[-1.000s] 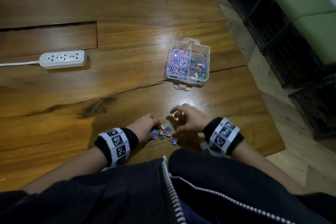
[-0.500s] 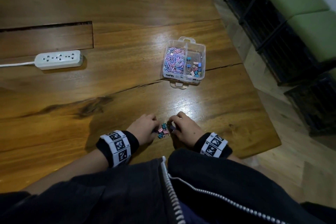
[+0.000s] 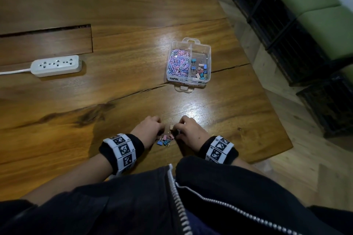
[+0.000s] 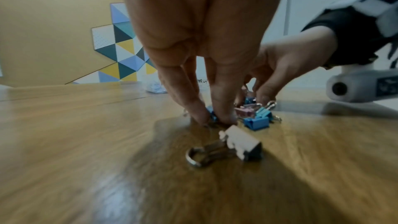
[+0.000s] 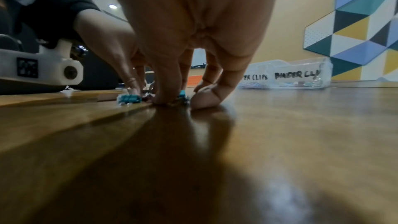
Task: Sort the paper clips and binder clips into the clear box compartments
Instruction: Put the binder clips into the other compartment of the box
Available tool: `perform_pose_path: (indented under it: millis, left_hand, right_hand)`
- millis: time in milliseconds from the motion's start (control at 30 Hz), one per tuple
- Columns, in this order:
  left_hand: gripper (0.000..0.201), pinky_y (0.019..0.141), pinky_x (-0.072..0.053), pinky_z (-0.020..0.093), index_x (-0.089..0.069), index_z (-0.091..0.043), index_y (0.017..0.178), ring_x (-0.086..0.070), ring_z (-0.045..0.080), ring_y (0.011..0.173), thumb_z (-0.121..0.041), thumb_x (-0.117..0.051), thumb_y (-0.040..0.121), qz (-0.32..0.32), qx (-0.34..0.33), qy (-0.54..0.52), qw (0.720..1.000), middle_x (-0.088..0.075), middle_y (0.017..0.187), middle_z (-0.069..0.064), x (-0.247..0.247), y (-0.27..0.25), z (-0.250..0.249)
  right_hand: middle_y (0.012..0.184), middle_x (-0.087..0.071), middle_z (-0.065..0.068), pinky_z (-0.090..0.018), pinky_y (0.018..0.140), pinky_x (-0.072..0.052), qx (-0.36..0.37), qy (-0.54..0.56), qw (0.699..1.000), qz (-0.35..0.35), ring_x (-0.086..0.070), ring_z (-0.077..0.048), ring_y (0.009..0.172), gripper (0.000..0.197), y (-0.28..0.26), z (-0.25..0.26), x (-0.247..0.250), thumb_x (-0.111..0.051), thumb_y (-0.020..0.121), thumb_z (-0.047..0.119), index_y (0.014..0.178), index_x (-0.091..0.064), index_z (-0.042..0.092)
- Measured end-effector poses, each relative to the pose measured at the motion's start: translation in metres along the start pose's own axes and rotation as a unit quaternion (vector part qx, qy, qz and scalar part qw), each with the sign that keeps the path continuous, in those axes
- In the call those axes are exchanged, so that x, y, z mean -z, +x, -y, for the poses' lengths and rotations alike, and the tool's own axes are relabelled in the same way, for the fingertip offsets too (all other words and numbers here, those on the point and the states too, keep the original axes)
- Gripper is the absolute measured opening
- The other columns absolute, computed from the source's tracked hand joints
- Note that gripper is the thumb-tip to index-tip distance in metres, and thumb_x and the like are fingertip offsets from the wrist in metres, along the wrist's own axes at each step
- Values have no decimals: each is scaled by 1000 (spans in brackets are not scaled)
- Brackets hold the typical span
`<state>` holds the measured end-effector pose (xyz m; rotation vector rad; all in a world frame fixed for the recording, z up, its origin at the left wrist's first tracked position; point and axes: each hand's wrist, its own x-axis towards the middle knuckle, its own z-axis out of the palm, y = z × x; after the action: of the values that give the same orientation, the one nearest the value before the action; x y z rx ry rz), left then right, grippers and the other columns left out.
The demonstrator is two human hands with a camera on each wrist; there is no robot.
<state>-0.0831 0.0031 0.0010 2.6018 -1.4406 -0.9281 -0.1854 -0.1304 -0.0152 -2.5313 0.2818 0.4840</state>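
Observation:
A small pile of coloured binder clips (image 3: 165, 141) lies on the wooden table (image 3: 118, 89) close to my body. My left hand (image 3: 159, 129) is at the pile's left, and its thumb and finger pinch a blue binder clip (image 4: 210, 112) against the table. My right hand (image 3: 177, 130) is at the pile's right with curled fingers (image 5: 165, 83) down among the clips, pinching a teal one (image 5: 182, 93). A pale clip (image 4: 240, 142) lies loose nearest the left wrist. The clear box (image 3: 208, 59) stands farther out, with paper clips (image 3: 178, 63) in its left compartment and binder clips (image 3: 200, 71) in its right.
A white power strip (image 3: 56, 65) with its cord lies at the far left. The table's right edge (image 3: 275, 120) drops to the floor, with dark wire crates (image 3: 282, 30) beyond. A recessed panel (image 3: 45, 44) sits at the back left. My dark jacket (image 3: 172, 206) fills the bottom.
My right hand has come down and leftward from a raised, looser pose onto the pile. Both hands have closed in, and the clips are bunched tighter between them.

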Motion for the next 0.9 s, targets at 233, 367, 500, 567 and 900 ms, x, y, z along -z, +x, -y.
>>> perform_pose_path:
  millis: [233, 367, 500, 567, 900]
  left_hand:
    - [31, 88, -41, 27, -53, -20, 124, -46, 19, 109, -25, -45, 95, -8, -20, 50, 999, -54, 124, 2, -1, 0, 2]
    - [29, 87, -42, 25, -53, -16, 121, -49, 18, 108, -23, -46, 94, 11, -15, 65, 998, -54, 121, 4, 5, 1, 5]
    - [22, 73, -39, 16, -58, -11, 112, -47, 11, 89, -14, -50, 91, -6, 21, -53, 998, -57, 113, 6, 26, 16, -4]
    - [19, 57, -44, 11, -61, -8, 105, -52, 8, 80, -8, -56, 87, -55, 31, -170, 983, -61, 107, 6, 44, 33, -14]
    - [17, 77, -49, 24, -68, 0, 92, -59, 18, 83, 7, -57, 81, -187, 5, -317, 930, -66, 92, 8, 119, 120, -77]
  right_hand:
    - [94, -40, 3, -19, 80, -33, -66, 102, 993, -12, -41, -10, 90, 24, -3, -10, 9, -63, 82, 14, 105, -62, 11]
    - [94, -41, 3, -20, 78, -33, -71, 105, 992, -20, -42, -11, 89, 21, -6, -12, 9, -64, 81, 14, 102, -62, 11]
    - [96, -48, -2, -9, 64, -30, -86, 134, 986, -45, -43, -11, 88, 19, -9, -17, 10, -65, 80, 12, 99, -63, 10]
    - [103, -55, -8, -10, 65, -33, -101, 147, 983, -50, -44, -11, 89, 21, -10, -20, 11, -68, 78, 13, 97, -64, 9]
    - [106, -64, -7, -31, 88, -49, -166, 274, 941, -113, -58, -19, 97, 15, -24, -37, 10, -68, 77, 9, 92, -65, 11]
